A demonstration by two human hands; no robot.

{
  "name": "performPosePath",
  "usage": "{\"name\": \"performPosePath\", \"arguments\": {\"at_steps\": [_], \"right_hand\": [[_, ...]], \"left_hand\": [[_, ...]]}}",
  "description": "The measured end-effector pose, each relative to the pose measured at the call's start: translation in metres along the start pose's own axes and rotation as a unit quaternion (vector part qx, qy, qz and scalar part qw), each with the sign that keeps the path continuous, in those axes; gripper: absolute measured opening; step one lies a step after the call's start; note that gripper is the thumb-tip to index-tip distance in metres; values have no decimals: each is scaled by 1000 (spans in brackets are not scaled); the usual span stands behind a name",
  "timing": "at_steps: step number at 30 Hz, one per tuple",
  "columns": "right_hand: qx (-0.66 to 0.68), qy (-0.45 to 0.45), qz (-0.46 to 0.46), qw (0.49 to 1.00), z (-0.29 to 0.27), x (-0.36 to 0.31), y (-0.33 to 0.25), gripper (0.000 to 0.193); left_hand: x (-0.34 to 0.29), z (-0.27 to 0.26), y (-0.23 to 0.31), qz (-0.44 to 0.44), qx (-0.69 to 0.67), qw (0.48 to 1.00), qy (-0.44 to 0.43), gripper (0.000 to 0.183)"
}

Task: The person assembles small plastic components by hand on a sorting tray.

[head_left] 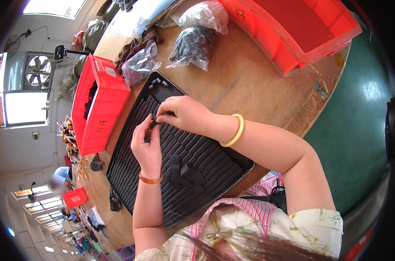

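Observation:
My left hand (146, 146) and my right hand (183, 114) meet over a black tray (245, 167), fingertips pinched together around a small dark piece (154, 123). Its exact kind is mostly hidden by the fingers. Rows of small flat black pieces (206, 152) cover much of the tray. Several more lie loose in a heap (180, 172) on top of the rows, closer to me. At the tray's far corner are a few small grey cylinders (162, 82). A brown bangle (150, 178) circles my left wrist; a yellow bangle (235, 130) is on my right.
A red bin (104, 93) with dark contents stands left of the tray. Beyond it lie clear bags (192, 48) of dark parts and another bag (141, 63). A large red bin (289, 56) sits at the far right near the wooden table's (267, 98) curved edge.

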State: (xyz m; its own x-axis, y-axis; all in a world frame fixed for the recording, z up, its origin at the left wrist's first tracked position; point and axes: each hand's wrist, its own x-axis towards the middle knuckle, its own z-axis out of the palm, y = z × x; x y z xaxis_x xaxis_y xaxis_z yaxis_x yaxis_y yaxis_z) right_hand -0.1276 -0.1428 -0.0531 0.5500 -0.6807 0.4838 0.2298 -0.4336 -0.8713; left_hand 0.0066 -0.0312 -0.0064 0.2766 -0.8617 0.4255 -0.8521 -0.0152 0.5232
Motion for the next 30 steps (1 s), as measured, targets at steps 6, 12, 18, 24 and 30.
{"name": "performPosePath", "arguments": {"at_steps": [6,12,18,24,30], "right_hand": [[146,117,198,962,-9,8,-8,22],[134,114,182,967,-5,6,0,23],[154,115,197,961,-7,7,-2,23],[155,115,195,962,-7,8,4,20],[174,121,197,957,-7,8,1,25]], "left_hand": [[62,4,-49,56,77,995,16,17],[90,26,-95,104,257,961,-17,17],[79,27,-100,182,293,938,-33,21],[79,17,-98,176,313,932,-59,37],[72,11,-91,168,348,917,-97,42]]}}
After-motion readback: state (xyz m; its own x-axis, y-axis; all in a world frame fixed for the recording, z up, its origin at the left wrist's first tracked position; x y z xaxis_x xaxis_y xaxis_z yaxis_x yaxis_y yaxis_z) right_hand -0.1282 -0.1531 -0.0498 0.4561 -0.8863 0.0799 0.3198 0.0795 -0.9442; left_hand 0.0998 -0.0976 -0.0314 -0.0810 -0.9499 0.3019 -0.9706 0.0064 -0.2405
